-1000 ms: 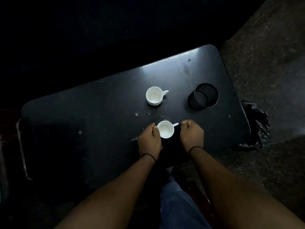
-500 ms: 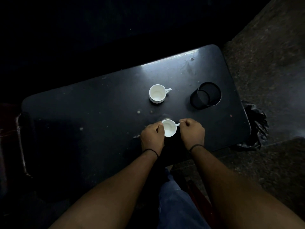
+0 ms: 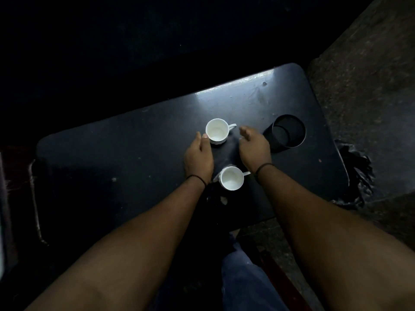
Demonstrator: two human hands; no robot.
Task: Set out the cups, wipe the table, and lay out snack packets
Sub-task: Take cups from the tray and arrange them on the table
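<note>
1. Far cup [image 3: 217, 130] is standing upright near table centre, handle pointing toward 3 o'clock; it is looking empty.
2. Near cup [image 3: 231, 178] is sitting at 6 o'clock of the far one, close to the near table edge, also upright with its handle toward 3 o'clock. It is lying between the two wrists, neither hand holding it.
3. Left hand [image 3: 198, 158] is reaching in from 7 o'clock, fingertips touching the far cup's left wall; fingers are looking fairly straight, so no closed grasp showing.
4. Right hand [image 3: 254, 147] is hovering at 3 o'clock of the far cup, just beyond the handle, fingers loosely curled and holding nothing.
5. Black cylindrical holder [image 3: 285, 131] is standing at 3 o'clock of the right hand, near the table's right end.
6. Table [image 3: 125, 162] is showing pale specks and smears across its dark top.
7. Progress, judged: cups are being set out, two down. Wiping is appearing not yet done; no cloth or snack packets are showing.
</note>
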